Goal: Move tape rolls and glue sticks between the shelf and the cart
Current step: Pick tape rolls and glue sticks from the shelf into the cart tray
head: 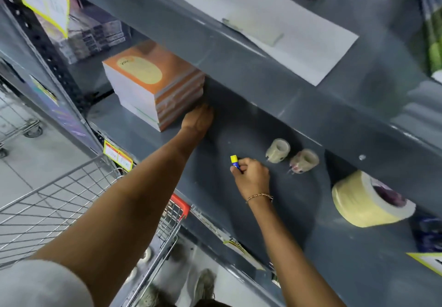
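Note:
My right hand (251, 175) grips a glue stick (234, 161) with a yellow cap and blue body, held just over the grey shelf (215, 187). Two small clear tape rolls (278, 150) (304, 161) stand on the shelf to its right. A large cream masking tape roll (363, 201) lies farther right. My left hand (198, 120) reaches deep into the shelf beside a stack of orange notebooks (155, 84); its fingers are hidden under the upper shelf. The wire cart (71, 201) stands at the lower left, below my left arm.
The upper shelf (263, 72) overhangs the working shelf and carries white paper sheets (275, 27). Yellow price tags (118, 155) hang on the shelf's front edge. Another cart (16, 120) stands at far left on the tiled floor.

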The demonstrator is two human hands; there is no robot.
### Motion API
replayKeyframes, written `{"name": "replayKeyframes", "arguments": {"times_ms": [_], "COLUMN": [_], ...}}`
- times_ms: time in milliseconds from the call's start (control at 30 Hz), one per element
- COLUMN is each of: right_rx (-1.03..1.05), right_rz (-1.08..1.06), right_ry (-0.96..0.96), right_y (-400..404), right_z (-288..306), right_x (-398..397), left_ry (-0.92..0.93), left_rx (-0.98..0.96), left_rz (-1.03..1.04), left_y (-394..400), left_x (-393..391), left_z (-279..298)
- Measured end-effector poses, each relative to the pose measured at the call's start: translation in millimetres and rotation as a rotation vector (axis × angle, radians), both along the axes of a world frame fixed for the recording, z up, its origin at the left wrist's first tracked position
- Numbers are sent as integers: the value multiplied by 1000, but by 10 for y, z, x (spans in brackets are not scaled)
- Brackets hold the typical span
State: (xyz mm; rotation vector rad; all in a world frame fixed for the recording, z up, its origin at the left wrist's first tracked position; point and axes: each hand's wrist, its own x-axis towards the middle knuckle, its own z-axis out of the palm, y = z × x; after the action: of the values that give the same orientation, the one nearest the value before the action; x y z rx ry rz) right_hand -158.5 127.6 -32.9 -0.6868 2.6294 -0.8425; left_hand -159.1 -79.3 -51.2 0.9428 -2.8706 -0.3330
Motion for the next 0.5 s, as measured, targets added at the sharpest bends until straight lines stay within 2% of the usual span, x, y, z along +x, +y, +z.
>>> {"name": "replayKeyframes", "arguments": {"times_ms": [67,200,367,433,500], "right_rx": [-52,-124,-132,-119,-68], "right_rz": [-5,2,127,210,335], "right_ry": [-30,-77,-146,-179,-213], "right_y": [-103,-304,-722,-904,-1128], "right_z": [12,23,-33,-92,-212], "right_x": [73,260,715,972,1345], "left_ry": [55,393,739,825,865], "left_rx": [87,415,1054,1184,1208], "left_rz": [31,138,519,612,712], "left_y": [44,270,405,409,381], "left_x": [132,623,1807,2333,2913], "left_z": [27,52,-67,-154,-278]}}
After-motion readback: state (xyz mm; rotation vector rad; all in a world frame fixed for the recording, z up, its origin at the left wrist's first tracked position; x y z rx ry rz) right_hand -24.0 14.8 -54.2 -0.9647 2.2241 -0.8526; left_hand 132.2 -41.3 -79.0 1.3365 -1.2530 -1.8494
